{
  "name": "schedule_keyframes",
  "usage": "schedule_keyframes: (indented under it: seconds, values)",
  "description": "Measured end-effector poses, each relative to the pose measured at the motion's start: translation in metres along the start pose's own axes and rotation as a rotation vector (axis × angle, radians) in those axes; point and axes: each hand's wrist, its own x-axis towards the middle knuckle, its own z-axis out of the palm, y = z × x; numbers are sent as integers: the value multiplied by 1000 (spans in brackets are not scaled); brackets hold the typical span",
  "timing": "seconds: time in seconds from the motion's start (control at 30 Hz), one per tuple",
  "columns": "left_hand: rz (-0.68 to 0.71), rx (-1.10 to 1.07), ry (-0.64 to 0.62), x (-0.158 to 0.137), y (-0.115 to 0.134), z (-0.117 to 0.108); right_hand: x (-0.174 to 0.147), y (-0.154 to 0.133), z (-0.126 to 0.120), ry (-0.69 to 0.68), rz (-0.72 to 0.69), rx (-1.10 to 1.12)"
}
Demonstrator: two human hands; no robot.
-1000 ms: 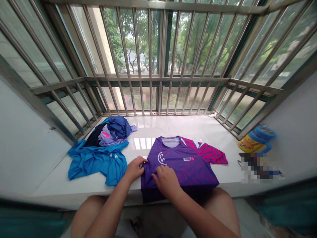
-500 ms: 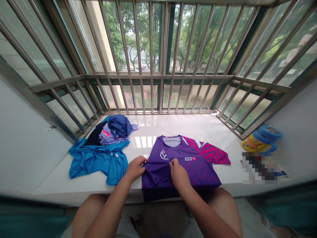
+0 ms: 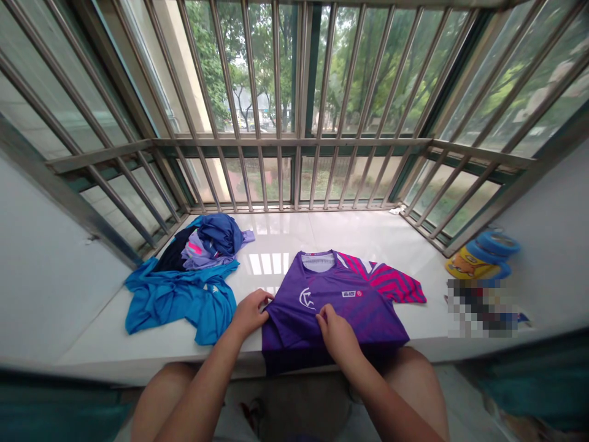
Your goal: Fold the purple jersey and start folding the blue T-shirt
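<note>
A purple jersey [image 3: 363,310] with pink-striped sleeve lies flat on the white sill [image 3: 368,236], its hem hanging over the front edge. Its left side is folded inward. My left hand [image 3: 250,312] pinches the folded left edge of the jersey near the shoulder. My right hand [image 3: 338,331] rests on the jersey's middle, fingers gripping a fold of the fabric below the white logo.
A heap of blue and purple clothes [image 3: 191,273] lies at the left of the sill. A yellow container with blue lids [image 3: 481,258] stands at the right, next to a blurred object. Metal window bars [image 3: 294,123] enclose the sill on three sides.
My right hand slid from the jersey's lower left toward its middle and took hold of fabric there. The left sleeve side stays folded in. My left hand kept its pinch.
</note>
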Motion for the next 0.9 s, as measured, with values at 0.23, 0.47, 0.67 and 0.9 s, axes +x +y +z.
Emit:
schedule_keyframes:
  seconds: [0.23, 0.47, 0.67, 0.9]
  values:
    - [87, -46, -44, -6, -3, -6, 13, 9, -1, -41, -24, -151]
    - [147, 82, -81, -26, -9, -21, 4, 6, 0, 39, -211, -249]
    - [159, 105, -36, -31, -4, -21, -19, -21, 28, -21, -704, -289]
    - [148, 130, -5, -32, 1, -22, -23, -23, 54, 15, -796, -333]
